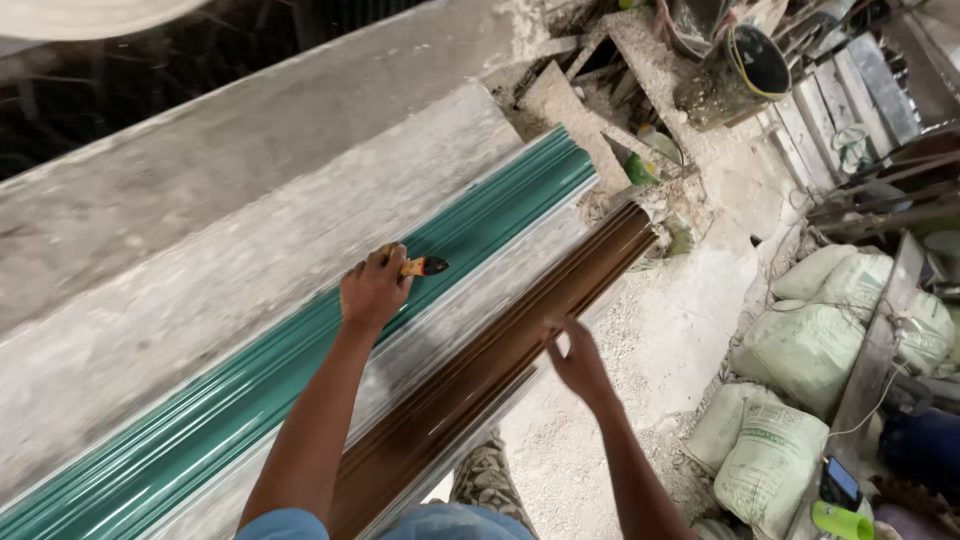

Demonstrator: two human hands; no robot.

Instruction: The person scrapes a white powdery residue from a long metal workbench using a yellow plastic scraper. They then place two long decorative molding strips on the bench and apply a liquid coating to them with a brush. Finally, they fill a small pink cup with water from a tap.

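Note:
My left hand (373, 288) grips a small paintbrush (424, 266) with a yellow handle and dark bristles, its tip resting on a long glossy green moulded strip (250, 385). The green strip runs diagonally from lower left to upper right across a grey concrete bench (200, 250). Beside it, nearer to me, lies a long brown moulded strip (490, 365). My right hand (577, 360) rests on the outer edge of the brown strip with its fingers spread, holding nothing.
Several pale filled sacks (800, 350) are piled at the right on a dusty floor. A black bucket (745, 70) and rubble sit at the top right. Wooden planks (880, 350) lean near the sacks. A phone (840, 482) lies at the bottom right.

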